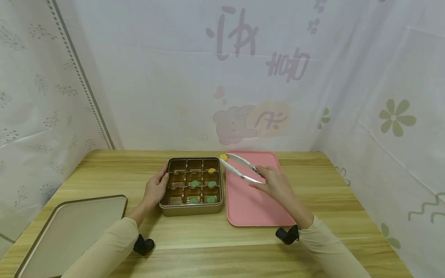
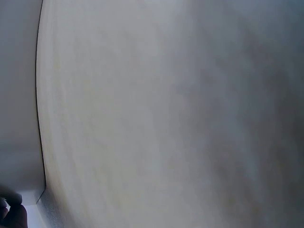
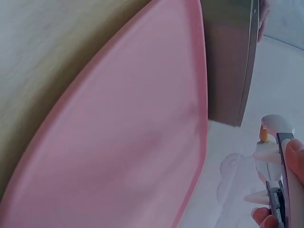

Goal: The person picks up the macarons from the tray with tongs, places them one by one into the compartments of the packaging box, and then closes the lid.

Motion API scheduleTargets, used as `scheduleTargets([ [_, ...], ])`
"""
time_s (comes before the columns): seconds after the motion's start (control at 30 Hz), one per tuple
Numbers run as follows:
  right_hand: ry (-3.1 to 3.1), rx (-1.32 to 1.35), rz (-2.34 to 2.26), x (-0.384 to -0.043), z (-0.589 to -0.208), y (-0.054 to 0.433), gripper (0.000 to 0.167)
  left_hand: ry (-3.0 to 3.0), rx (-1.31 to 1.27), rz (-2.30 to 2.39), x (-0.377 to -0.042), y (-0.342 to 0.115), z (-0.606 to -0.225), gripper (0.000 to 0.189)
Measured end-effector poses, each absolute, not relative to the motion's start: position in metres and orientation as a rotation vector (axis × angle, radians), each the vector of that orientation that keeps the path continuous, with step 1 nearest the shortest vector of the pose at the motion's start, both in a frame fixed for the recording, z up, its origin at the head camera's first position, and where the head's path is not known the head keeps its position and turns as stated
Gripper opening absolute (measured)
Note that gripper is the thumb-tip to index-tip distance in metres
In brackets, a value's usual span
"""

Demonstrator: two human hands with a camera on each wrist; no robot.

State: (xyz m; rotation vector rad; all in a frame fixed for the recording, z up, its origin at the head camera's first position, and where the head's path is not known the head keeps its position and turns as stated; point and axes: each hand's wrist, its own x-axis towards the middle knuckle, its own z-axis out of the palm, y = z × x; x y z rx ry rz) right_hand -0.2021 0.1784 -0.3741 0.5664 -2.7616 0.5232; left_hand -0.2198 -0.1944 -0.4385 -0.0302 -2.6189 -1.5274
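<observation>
My right hand (image 1: 276, 185) grips white-tipped metal tongs (image 1: 240, 175) above the pink tray. A small yellow piece (image 1: 224, 157) is pinched in the tongs' tips, just beyond the box's back right corner. My left hand (image 1: 155, 189) holds the left side of a gold box (image 1: 191, 210) with a brown divided insert. Green pieces (image 1: 194, 183) sit in several middle and right compartments, and another yellow piece (image 1: 211, 170) lies in the back right one. In the right wrist view the tongs (image 3: 284, 175) appear at the right edge; the left wrist view shows fingertips (image 2: 16, 216) by the box's corner.
The pink tray (image 1: 257, 208) lies right beside the box. At the left front of the wooden table (image 1: 208, 247) is a gold lid-like tray (image 1: 80, 227). Patterned white curtains (image 1: 156, 96) stand behind and at both sides.
</observation>
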Motion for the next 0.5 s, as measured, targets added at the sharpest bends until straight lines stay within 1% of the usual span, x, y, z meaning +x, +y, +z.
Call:
scheduleTargets([
  [0.27,-2.775,0.589,0.514,-0.207,-0.375,0.153,0.035,-2.625,-0.043,-1.536,-0.220,-0.194,-0.439,0.048],
  [0.5,-2.810,0.580,0.498,-0.210,-0.378,0.133,0.042,-2.621,-0.043,-1.554,-0.220,-0.194,-0.438,0.048],
])
